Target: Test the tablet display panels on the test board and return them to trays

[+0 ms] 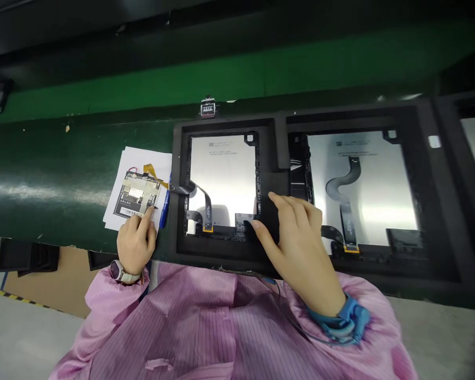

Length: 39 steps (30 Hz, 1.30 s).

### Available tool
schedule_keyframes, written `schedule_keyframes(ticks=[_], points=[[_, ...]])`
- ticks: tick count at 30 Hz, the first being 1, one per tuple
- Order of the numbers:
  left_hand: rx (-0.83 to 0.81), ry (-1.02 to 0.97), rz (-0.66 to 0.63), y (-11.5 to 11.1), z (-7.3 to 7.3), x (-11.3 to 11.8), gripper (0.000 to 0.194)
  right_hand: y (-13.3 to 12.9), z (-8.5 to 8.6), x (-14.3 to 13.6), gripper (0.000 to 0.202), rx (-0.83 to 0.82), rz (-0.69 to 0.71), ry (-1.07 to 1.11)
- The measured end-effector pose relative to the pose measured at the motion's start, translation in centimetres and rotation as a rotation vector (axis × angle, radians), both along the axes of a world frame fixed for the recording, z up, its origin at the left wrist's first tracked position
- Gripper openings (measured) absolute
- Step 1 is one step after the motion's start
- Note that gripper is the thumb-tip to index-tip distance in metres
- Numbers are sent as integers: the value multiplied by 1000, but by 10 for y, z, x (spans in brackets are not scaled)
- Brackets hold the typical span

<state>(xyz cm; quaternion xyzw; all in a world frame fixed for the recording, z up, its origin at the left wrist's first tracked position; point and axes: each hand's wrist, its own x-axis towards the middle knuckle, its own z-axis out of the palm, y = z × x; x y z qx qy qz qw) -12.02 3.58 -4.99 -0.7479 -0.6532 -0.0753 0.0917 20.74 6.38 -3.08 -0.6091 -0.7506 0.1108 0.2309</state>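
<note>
My left hand [136, 240] rests on the white paper [113, 203], index finger stretched to the lower right edge of a small circuit board [136, 191], the other fingers bent. A flat ribbon cable [178, 188] runs from the board to the left display panel [224, 179], which lies silvery back up in a black tray [217, 253]. My right hand [301, 248] is over the tray's right side, thumb and fingers apart. Its thumb tip is near the panel's lower right corner; contact I cannot make out.
A second display panel [364, 184] with its own curved cable lies in a black tray on the right. A blue pen [164, 210] is beside the paper. A metal clip [208, 107] sits behind the left tray on the green table [75, 174]. Black trays [27, 257] stand lower left.
</note>
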Motion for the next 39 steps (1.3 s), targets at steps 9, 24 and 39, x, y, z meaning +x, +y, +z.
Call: schedule_keyframes(ticks=[9,24,39], points=[[14,-290,-81,3,41,29,40,7,-4,-15,52,-27,-68,-22],[-655,-673,-29,15,82,66,65,8,42,-35,65,-319,-91,955],[-220,-1500,189,90,130,60,55,12,31,-135,64,-283,154,895]])
